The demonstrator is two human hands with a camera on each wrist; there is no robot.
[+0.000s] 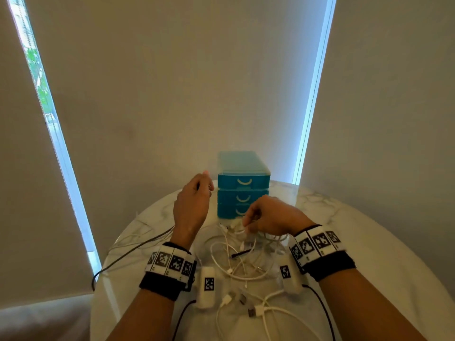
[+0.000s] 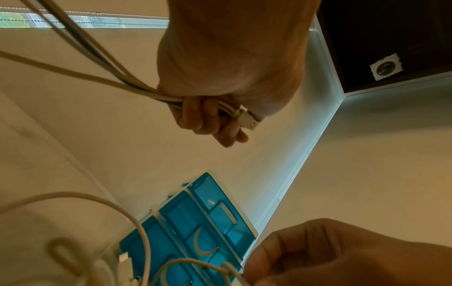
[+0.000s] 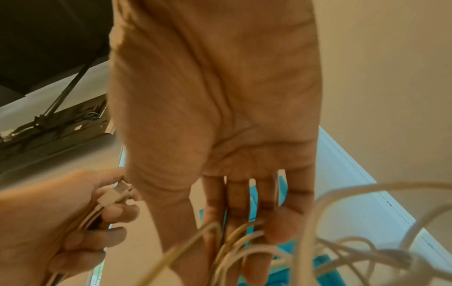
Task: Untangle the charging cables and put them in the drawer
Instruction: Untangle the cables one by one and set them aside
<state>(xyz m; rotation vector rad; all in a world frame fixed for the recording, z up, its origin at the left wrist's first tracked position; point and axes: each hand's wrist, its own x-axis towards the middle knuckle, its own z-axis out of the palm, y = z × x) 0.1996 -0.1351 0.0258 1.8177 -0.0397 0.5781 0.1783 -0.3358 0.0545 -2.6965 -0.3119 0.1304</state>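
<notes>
At lower centre, round white marble table [image 1: 344,217] — tangled white cables [image 1: 242,257], blue three-drawer unit [image 1: 242,183] behind; beige blinds beyond. Left hand [image 1: 193,205] grips several cable ends; right hand [image 1: 273,217] pinches into tangle. Wristbands [image 1: 170,263] carry black-white square codes — no readable writing.

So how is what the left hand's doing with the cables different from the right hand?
The left hand is raised beside the blue drawer unit, gripping a neat bundle of cable ends; the right hand sits low, picking into the loose tangle of white cables on the table. Left's cables trail off the table's left edge; right's lie heaped. Both hold cables.
</notes>
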